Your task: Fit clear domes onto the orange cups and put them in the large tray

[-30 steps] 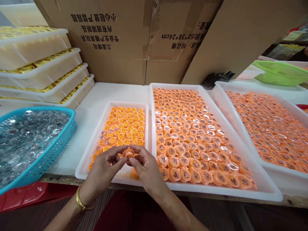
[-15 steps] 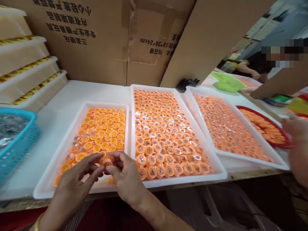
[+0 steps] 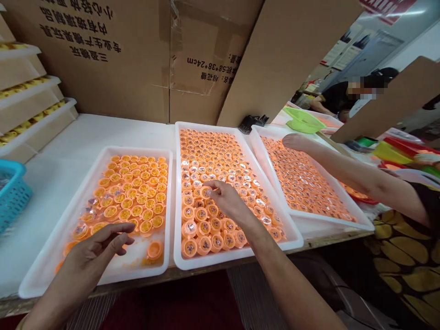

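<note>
My left hand (image 3: 91,252) hovers over the front of the left white tray (image 3: 112,277), fingers apart and nothing in them. That tray holds rows of small orange cups (image 3: 127,203) with yellow pieces inside. One orange cup (image 3: 155,250) stands apart in its front right corner, beside scattered yellow bits. My right hand (image 3: 225,199) is over the middle white tray (image 3: 240,259), its thumb and fingers closed on the edge of a small orange cup (image 3: 206,192). Around it are closely packed orange cups with printed, shiny tops.
Another person's arm (image 3: 330,160) reaches into the right white tray (image 3: 364,223) of orange cups. Behind stand cardboard sheets (image 3: 137,91) and a black object (image 3: 253,123). Stacked trays (image 3: 37,123) and a blue basket (image 3: 13,197) are at left, a green basket (image 3: 304,121) at back right.
My hands have parted. The right has carried an orange cup from the left tray to the middle tray; the left has let go. The other person's arm has reached over the right tray.
</note>
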The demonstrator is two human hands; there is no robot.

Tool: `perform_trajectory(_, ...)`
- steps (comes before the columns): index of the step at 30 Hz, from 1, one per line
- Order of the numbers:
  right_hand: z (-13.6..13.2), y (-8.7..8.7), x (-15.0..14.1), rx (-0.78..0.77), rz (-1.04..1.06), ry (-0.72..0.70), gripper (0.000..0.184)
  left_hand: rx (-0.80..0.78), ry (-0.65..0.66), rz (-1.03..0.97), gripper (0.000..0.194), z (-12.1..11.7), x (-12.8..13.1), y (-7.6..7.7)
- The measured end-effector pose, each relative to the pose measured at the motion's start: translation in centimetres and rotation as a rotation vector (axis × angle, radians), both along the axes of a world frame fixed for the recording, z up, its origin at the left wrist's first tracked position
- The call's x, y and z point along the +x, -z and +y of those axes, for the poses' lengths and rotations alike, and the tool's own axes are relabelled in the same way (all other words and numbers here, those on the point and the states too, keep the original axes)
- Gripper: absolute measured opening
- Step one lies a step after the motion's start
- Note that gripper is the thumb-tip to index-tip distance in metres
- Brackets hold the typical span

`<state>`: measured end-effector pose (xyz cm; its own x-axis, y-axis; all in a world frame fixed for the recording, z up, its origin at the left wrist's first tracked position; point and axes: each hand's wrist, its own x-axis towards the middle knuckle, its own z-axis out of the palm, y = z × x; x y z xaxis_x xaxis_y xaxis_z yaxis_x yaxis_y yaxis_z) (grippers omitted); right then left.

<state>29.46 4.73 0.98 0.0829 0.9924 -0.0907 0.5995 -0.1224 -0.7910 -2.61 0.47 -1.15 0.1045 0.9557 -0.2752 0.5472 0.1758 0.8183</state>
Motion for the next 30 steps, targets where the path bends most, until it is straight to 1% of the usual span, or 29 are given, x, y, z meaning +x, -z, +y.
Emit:
perform_trajectory(3,0.4,1.1,-0.4,-0.005,-0.058,-0.075,0.021,0.0,-0.022,-0.062,0.047,0.0,0.1,0.5)
perform_trajectory(5,0.5,1.6,-0.8,-0.012,-0.093,-0.097,0.02,0.02,-0.056,-0.095,0.043,0.0,0.1,0.2)
perform_trajectory(8,0.7,1.9,-0.9,-0.048,-0.143,-0.125,0.022,0.065,-0.103,-0.142,0.037,0.3,-0.1,-0.8)
perform_trajectory(10,0.9,2.3,-0.7,-0.056,-0.196,-0.126,0.024,0.1,-0.165,-0.176,0.036,0.9,-0.8,-1.3)
perform_trajectory(12,1.1,2.5,-0.4,-0.048,-0.232,-0.121,0.026,0.14,-0.231,-0.169,0.035,1.4,-2.1,-1.5)
perform_trajectory(14,1.0,2.3,-0.5,-0.019,-0.258,-0.108,0.028,0.193,-0.259,-0.057,0.033,1.7,-3.8,-1.5)
perform_trajectory(15,0.7,1.9,-0.8,0.015,-0.273,-0.092,0.03,0.217,-0.235,0.037,0.03,1.7,-4.6,-1.5)
perform_trajectory(16,0.3,1.4,-1.4,0.063,-0.288,-0.067,0.031,0.233,-0.177,0.14,0.027,1.6,-5.3,-1.3)
perform_trajectory(18,-1.1,0.1,-3.4,0.18,-0.272,-0.027,0.032,0.239,0.019,0.319,0.02,1.3,-5.9,-1.0)
perform_trajectory(19,-1.8,-0.5,-4.8,0.215,-0.229,-0.041,0.031,0.233,0.127,0.386,0.017,1.1,-5.8,-0.8)
perform_trajectory(20,-2.6,-0.9,-6.4,0.227,-0.165,-0.085,0.029,0.227,0.219,0.442,0.017,0.9,-5.5,-0.6)
perform_trajectory(22,-4.0,-1.0,-10.0,0.112,-0.044,-0.282,0.023,0.223,0.331,0.563,0.021,0.5,-4.3,-0.1)
perform_trajectory(24,-4.9,-0.1,-13.3,-0.003,0.007,-0.429,0.024,0.211,0.374,0.697,0.025,0.3,-3.1,0.2)
perform_trajectory(25,-5.2,0.5,-14.6,-0.036,0.011,-0.462,0.028,0.201,0.383,0.756,0.026,0.3,-2.6,0.2)
perform_trajectory(27,-5.2,2.0,-16.7,-0.074,-0.007,-0.482,0.037,0.187,0.376,0.84,0.027,0.1,-1.8,0.2)
perform_trajectory(30,-4.8,3.9,-18.4,-0.107,-0.035,-0.475,0.042,0.174,0.33,0.876,0.027,-0.2,-1.2,-0.2)
